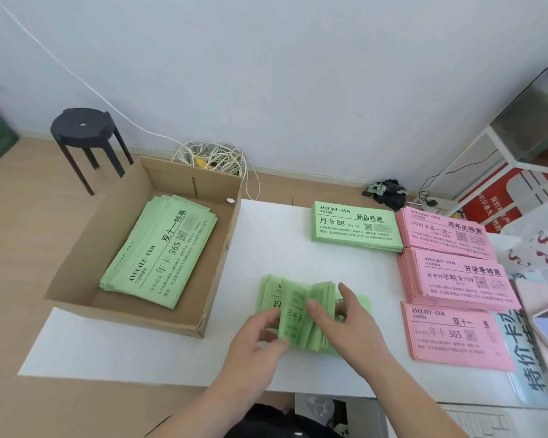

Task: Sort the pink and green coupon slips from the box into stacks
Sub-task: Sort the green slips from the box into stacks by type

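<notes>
Judging by how things lie, the sorting is well past halfway. The box at the left of the table holds one loose green pile and no pink that I can see, so that pile looks to be the main work left. Three pink stacks lie in a column down the right side, each with a different headline, which suggests the pink is done. One green stack sits squared at the far edge, just beside the top pink one. A green bundle lies fanned near the middle of the table, in both hands, not yet squared or placed. The left hand pinches its near-left edge between thumb and fingers. The right hand curls over the fanned slips, thumb on top, index finger raised. Whether the bundle starts a new green stack I cannot tell.

The wall is plain and pale, with a thin white cord running down it; the floor is light wood. The table is white, and the box overhangs its left edge. A white rack with red printed boards stands at the right. A black stool stands by the wall behind the box; a cable coil lies behind the box; a dark cloth heap lies on the floor beyond the far edge.
</notes>
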`<state>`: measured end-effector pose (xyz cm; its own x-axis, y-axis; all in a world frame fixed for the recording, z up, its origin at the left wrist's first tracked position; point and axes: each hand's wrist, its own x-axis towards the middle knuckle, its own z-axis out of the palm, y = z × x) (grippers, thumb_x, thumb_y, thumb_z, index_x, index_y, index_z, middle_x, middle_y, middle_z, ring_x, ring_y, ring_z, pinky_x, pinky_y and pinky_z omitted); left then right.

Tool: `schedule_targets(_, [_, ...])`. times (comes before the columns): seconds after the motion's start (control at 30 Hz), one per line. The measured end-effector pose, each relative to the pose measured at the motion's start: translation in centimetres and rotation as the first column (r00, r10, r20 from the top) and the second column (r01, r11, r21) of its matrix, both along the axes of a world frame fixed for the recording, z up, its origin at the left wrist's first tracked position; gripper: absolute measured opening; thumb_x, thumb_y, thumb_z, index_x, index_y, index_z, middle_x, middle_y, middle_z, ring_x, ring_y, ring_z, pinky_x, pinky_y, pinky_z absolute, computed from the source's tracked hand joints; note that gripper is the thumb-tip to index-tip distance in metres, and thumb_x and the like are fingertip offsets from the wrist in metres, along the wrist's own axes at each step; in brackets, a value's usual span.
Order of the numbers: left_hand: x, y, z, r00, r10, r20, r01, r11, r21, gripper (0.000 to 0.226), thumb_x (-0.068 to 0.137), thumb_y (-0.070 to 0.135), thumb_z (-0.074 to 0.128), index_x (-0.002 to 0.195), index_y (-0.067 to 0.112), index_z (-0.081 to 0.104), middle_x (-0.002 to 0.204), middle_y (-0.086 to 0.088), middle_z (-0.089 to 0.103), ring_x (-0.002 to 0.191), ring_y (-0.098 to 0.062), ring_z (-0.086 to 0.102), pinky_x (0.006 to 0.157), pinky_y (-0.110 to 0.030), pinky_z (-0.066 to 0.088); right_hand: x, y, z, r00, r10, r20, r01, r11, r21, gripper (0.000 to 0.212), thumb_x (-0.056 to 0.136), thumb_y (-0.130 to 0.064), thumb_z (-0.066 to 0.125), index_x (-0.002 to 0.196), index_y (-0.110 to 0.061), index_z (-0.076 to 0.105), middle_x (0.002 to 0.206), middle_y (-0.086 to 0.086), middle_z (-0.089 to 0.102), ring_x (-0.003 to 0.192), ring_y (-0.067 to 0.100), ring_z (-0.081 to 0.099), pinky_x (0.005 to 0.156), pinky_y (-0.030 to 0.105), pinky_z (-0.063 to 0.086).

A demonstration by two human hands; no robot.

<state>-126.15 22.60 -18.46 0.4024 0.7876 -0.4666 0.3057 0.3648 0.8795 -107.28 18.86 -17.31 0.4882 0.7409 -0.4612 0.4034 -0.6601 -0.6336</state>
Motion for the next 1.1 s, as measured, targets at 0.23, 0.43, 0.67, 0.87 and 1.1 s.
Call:
schedule_targets(0.23, [-0.5, -1.3, -1.7, 0.956, -0.282, -0.082, 0.292, 0.939, 0.183, 0.054, 0.093, 0.008, 0.057, 0.128, 0.049, 0.057, 0.144, 0.041, 0.033, 0.14, 0.014, 0.026, 0.117, -0.02, 0.024, 0.0, 0.2, -0.2, 0.999, -0.047, 0.009, 0.047, 0.999, -0.006, 0.102, 0.081, -0.061, 0.073, 0.162, -0.026, 0.021, 0.12, -0.014, 0.059, 0.113, 0.01, 0.056, 0.09, 0.029, 0.042])
schedule_targets(0.43, [-0.6, 0.2, -1.9, 0.996, -0.001, -0.091, -0.004, 0.999, -0.047, 0.048, 0.093, 0.005, 0.059, 0.124, 0.042, 0.058, 0.127, 0.019, 0.056, 0.102, -0.01, 0.061, 0.081, -0.014, 0.048, 0.0, -0.1, -0.1, 1.0, -0.029, 0.011, 0.029, 1.0, -0.009, 0.097, 0.085, -0.061, 0.069, 0.162, -0.028, 0.02, 0.118, -0.014, 0.054, 0.111, 0.01, 0.055, 0.088, 0.027, 0.04])
schedule_targets(0.67, [-0.2, -0.2, -0.8, 0.988, -0.141, -0.069, 0.146, 0.987, 0.074, 0.061, 0.094, 0.014, 0.061, 0.139, 0.052, 0.044, 0.132, 0.027, 0.049, 0.118, 0.009, 0.047, 0.103, -0.017, 0.035, -0.1, -0.2, -0.2, 1.0, 0.003, 0.008, -0.003, 1.0, 0.015, 0.111, 0.076, -0.078, 0.068, 0.162, -0.027, 0.018, 0.119, -0.016, 0.057, 0.116, 0.01, 0.055, 0.092, 0.027, 0.04])
schedule_targets(0.87, [0.0, -1.6, -1.6, 0.856, -0.494, -0.153, 0.516, 0.803, 0.298, 0.064, 0.092, 0.016, 0.054, 0.146, 0.047, 0.043, 0.152, 0.043, 0.021, 0.143, 0.019, 0.01, 0.117, -0.009, 0.007, 0.4, -0.2, -0.3, 0.995, -0.06, -0.083, 0.063, 0.998, 0.03, 0.098, 0.081, -0.055, 0.076, 0.159, -0.025, 0.026, 0.116, -0.013, 0.065, 0.106, 0.003, 0.062, 0.086, 0.026, 0.048])
schedule_targets(1.1, [-0.5, -0.2, -2.3, 0.993, 0.002, -0.119, 0.0, 1.0, 0.013, 0.053, 0.096, -0.005, 0.044, 0.117, 0.04, 0.062, 0.122, 0.015, 0.065, 0.116, 0.007, 0.058, 0.089, -0.007, 0.042, 0.8, -0.8, -0.1, 0.992, -0.087, -0.096, 0.093, 0.994, 0.06, 0.031, 0.092, -0.026, 0.063, 0.121, -0.032, 0.056, 0.107, -0.015, 0.071, 0.09, -0.001, 0.067, 0.084, 0.032, 0.057])
